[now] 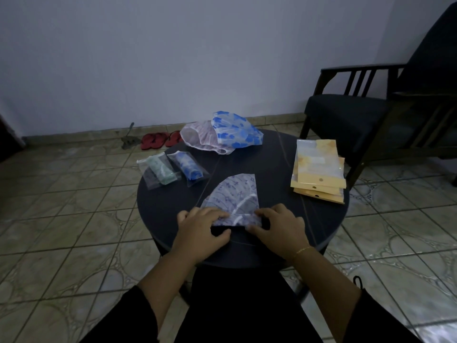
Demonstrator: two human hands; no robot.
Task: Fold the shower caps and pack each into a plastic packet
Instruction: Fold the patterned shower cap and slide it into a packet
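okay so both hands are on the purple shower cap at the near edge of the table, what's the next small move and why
Probably roll the folded near edge forward again. Both the left hand and right hand pinch the purple shower cap there, and its far part still lies flat and wide, too wide for a packet.

A pale lilac shower cap with purple squiggle print [233, 194] lies on a dark navy round table [277, 219]. Beyond it sit a white cap blotched bright blue [235, 131], a pinkish-white netted cap [200, 137] and yellow-and-clear plastic packets [317, 169]. Red sandals [160, 139] rest on beige patterned floor tiles [74, 206].
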